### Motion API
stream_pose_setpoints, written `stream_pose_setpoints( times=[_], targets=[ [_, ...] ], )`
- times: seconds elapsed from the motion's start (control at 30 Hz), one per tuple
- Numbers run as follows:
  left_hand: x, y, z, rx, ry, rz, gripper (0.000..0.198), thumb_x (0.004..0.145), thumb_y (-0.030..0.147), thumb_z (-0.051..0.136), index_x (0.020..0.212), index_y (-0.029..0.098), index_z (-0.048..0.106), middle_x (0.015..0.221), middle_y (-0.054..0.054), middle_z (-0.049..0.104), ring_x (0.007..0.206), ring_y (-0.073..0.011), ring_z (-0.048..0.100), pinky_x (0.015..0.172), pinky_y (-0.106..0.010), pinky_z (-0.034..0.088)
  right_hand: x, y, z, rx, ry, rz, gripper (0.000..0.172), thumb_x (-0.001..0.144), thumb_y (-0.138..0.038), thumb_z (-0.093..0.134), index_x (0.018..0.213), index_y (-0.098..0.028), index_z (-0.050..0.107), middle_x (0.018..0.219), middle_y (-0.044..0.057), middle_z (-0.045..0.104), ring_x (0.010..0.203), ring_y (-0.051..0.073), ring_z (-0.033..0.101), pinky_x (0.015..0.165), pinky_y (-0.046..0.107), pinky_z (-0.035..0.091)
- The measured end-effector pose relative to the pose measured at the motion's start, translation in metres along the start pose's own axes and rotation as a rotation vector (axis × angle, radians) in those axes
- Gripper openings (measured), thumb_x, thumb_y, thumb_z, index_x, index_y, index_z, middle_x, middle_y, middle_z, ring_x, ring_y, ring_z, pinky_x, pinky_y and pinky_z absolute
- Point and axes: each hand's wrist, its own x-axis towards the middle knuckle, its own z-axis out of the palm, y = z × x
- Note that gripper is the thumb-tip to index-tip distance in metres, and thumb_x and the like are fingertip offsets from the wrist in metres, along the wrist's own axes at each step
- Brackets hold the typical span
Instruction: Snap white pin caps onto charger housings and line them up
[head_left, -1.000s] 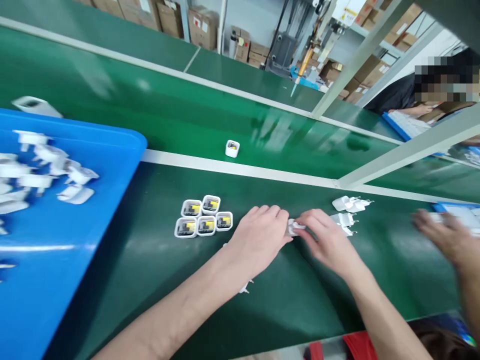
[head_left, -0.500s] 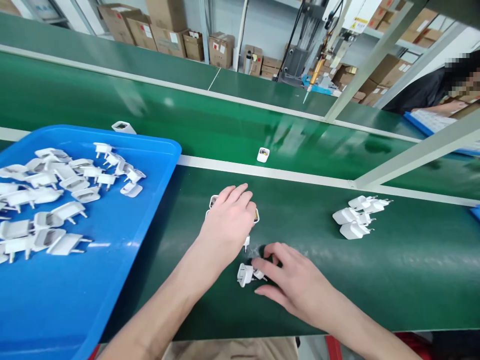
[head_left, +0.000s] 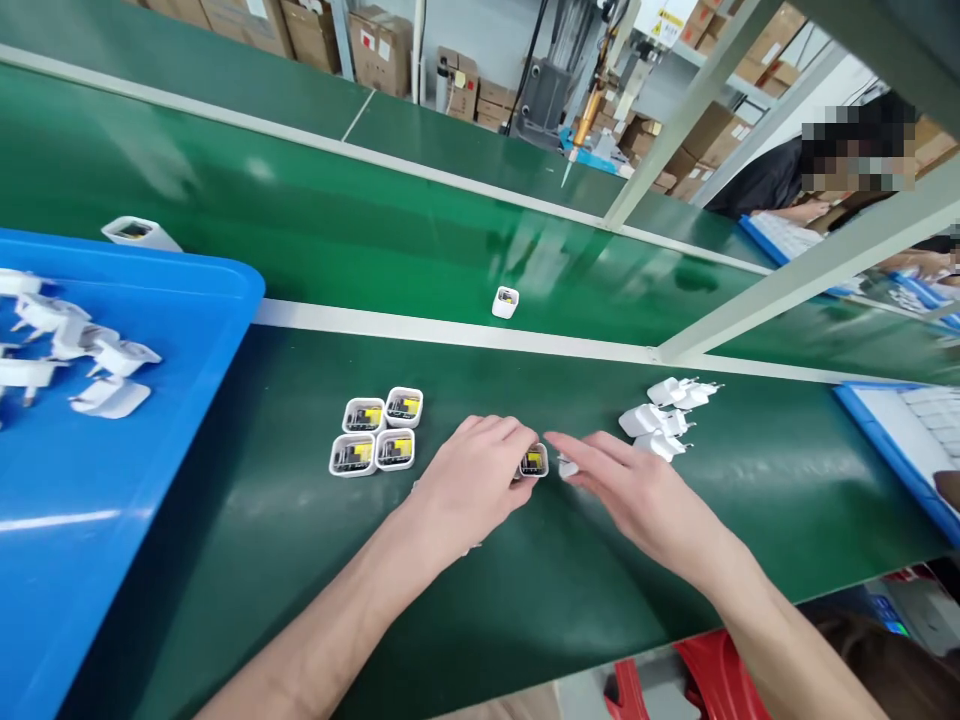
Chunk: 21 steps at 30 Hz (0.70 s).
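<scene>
My left hand (head_left: 472, 485) is closed around a white charger housing (head_left: 534, 461), whose open end faces right and shows black and yellow parts inside. Just right of it, my right hand (head_left: 645, 505) pinches a small white plug cap (head_left: 568, 467) between thumb and fingers, a short gap from the housing. Several more open housings (head_left: 395, 450) stand grouped left of my left hand. To the right lie several closed white plug adapters (head_left: 660, 420), pins pointing right. A bit of something white shows below my left wrist, mostly hidden.
A blue tray (head_left: 67, 610) at left holds several white plug caps (head_left: 112, 395). Beyond the pale rail, two housings (head_left: 506, 302) rest on the green belt (head_left: 360, 240). A slanted metal post (head_left: 795, 280) rises at right, near another blue tray (head_left: 892, 460). Another person works at the far right.
My view has shifted right. My left hand has left the grouped housings with one in its grip. My right hand has lifted a plug cap from the table and moved up toward that housing.
</scene>
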Motion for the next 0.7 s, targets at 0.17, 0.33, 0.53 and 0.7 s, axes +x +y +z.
stream_pose_setpoints(
  times=[0.17,0.33,0.53,0.7],
  targets=[
    [0.001,-0.005,0.000,-0.141,-0.012,-0.050,0.019,0.090,0.020,0.071,0.108,0.019,0.065,0.107,-0.001,0.070,0.102,-0.0220,0.062,0.091,-0.036,0.045,0.018,0.000,0.003,-0.140,-0.072,-0.100,0.035,0.109,-0.024,0.039,0.142,-0.014,0.047,0.093,0.008,0.066,0.077,0.019,0.065,0.062,0.031,0.055],
    [0.001,-0.009,0.006,-0.184,0.013,-0.050,0.014,0.090,0.023,0.072,0.101,0.019,0.063,0.103,0.000,0.069,0.097,-0.0218,0.062,0.088,-0.036,0.045,0.031,-0.001,0.005,-0.065,-0.035,-0.170,0.018,0.107,-0.020,0.047,0.121,-0.017,0.058,0.103,0.010,0.068,0.088,0.020,0.065,0.074,0.033,0.057],
    [0.000,-0.007,0.007,-0.186,0.024,-0.054,0.015,0.088,0.021,0.074,0.096,0.019,0.062,0.099,-0.001,0.069,0.095,-0.0219,0.062,0.087,-0.036,0.046,0.035,0.000,0.010,0.214,0.008,-0.042,0.011,0.104,-0.021,0.055,0.114,-0.020,0.060,0.107,0.008,0.066,0.092,0.018,0.066,0.079,0.032,0.059],
    [0.001,-0.005,0.005,-0.167,0.028,-0.065,0.013,0.088,0.017,0.073,0.096,0.019,0.062,0.098,-0.001,0.069,0.093,-0.0215,0.062,0.087,-0.036,0.046,0.033,-0.004,0.011,0.110,0.016,-0.089,0.016,0.105,-0.015,0.050,0.115,-0.019,0.062,0.109,0.010,0.066,0.092,0.019,0.066,0.078,0.034,0.060]
  ],
)
